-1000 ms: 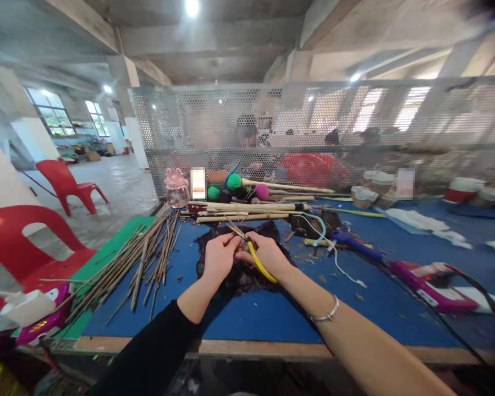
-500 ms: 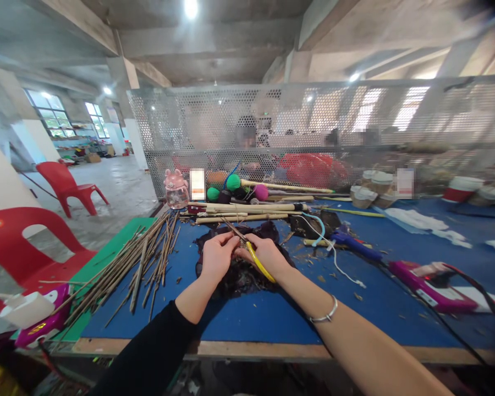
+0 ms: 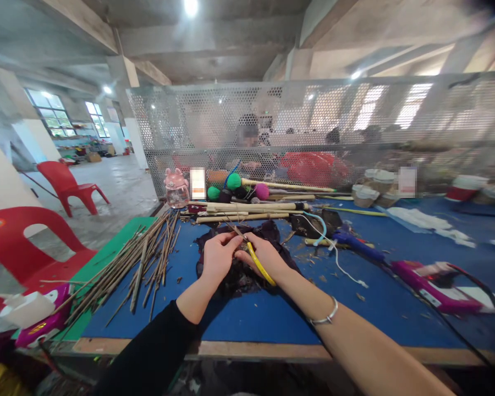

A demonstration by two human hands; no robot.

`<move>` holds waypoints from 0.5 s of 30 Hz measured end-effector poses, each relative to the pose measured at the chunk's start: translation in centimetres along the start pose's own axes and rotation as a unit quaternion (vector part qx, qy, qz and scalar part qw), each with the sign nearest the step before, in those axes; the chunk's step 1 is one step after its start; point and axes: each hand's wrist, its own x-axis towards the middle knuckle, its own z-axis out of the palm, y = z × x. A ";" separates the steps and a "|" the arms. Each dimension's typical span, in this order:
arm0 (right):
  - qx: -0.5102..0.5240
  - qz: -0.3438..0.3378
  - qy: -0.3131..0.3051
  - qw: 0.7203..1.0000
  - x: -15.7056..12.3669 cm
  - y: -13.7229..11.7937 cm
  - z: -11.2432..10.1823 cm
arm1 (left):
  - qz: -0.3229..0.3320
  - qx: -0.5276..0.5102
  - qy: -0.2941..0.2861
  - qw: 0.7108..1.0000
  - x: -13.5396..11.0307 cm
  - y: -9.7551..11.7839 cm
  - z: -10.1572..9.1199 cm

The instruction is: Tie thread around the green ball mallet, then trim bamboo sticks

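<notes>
Over a crumpled dark cloth my two hands are close together, fingertips almost meeting. My right hand is closed round a pair of scissors; one yellow handle loop shows along the palm. The thin blades point up and left, past the fingers of my left hand. That hand is closed in a pinch, and what lies between its fingertips is hidden or too small to make out. Small brown scraps lie on the cloth beneath the hands.
Thin brown sticks lie spread on the left. Behind the cloth are pale rods, yarn balls and a pink bottle. A blue glue gun, cords and a purple power strip lie right. A perforated metal screen stands behind.
The scissor blades and my fingers have shifted very slightly. Both hands stay in nearly the same place over the dark cloth, with the scissors still in my right hand.
</notes>
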 end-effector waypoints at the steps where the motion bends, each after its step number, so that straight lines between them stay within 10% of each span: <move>1: 0.007 0.004 0.004 1.000 0.0 0.0 0.0 | 0.000 -0.014 -0.008 1.000 0.0 0.0 0.1; 15: 0.033 -0.050 0.030 0.998 0.2 0.5 0.0 | 0.013 -0.086 -0.044 0.995 -0.3 0.2 0.4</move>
